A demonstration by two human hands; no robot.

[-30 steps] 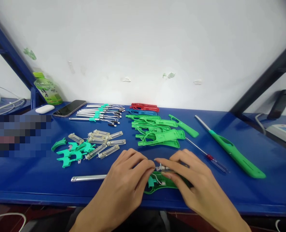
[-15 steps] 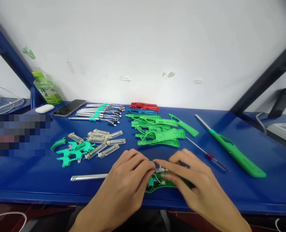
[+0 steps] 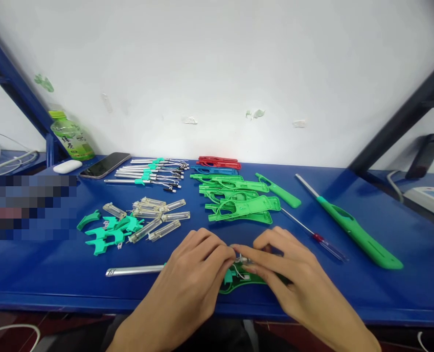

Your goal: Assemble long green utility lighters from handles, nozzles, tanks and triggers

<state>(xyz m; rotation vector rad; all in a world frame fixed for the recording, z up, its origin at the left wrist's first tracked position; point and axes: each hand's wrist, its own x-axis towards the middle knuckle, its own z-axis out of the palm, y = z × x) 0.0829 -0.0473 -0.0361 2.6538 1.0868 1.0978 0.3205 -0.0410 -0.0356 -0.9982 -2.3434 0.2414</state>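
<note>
On the glossy blue tabletop (image 3: 48,274), turquoise moulded plastic pieces (image 3: 99,235) are lying at the left, with clear, boxy plastic cartridges (image 3: 165,230) scattering just beside them. Behind these, slim silver metal tubes with white wires (image 3: 128,174) are lying in a row. Nearer the front edge, a smooth, round silver metal tube (image 3: 134,270) is pointing left from behind the left hand (image 3: 196,274). That hand is pinching its thumb and fingertips closely together at the left end of a small clear part with a metal fitting (image 3: 243,259); whether they are gripping it, I cannot tell. The fitting is sitting between the two hands, above the open, curved green plastic shell (image 3: 235,287), which is resting under the fingers, a white wire looping inside. The right hand (image 3: 297,269) is keeping thumb and index finger narrowly apart, holding the clear part between them. Farther right, a thin metal screwdriver with a red and clear handle (image 3: 323,240) is lying near a long green plastic lighter with a silver barrel (image 3: 356,230)
</note>
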